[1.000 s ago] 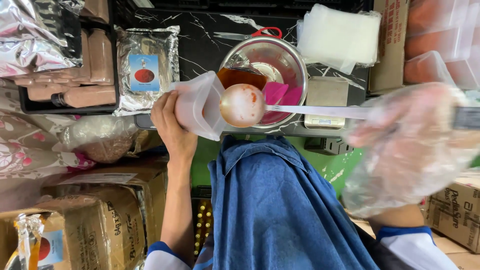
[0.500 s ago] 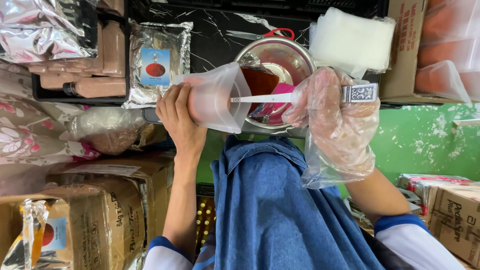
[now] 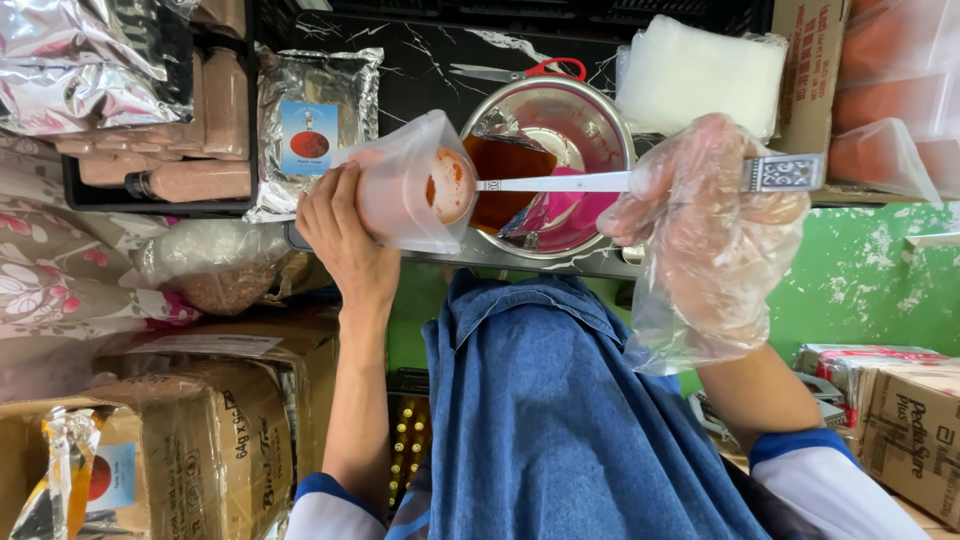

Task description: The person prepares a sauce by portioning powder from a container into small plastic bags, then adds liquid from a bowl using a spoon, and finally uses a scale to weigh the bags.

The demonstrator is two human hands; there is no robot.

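Black marbled bench (image 3: 420, 70) carries our steel bowl (image 3: 560, 120). Our left hand (image 3: 335, 235) grips a clear bag (image 3: 400, 185), mouth facing right. Our gloved right hand (image 3: 705, 200) clasps a ladle (image 3: 560, 182) lying level, handle rightward, its red-smeared cup at the bag's mouth, above the bowl's left rim.

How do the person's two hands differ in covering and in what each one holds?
The left hand is bare; the right hand wears a loose clear plastic glove. The left hand grips a clear plastic bag; the right hand holds a metal spoon by its handle. Both are raised near the steel bowl.
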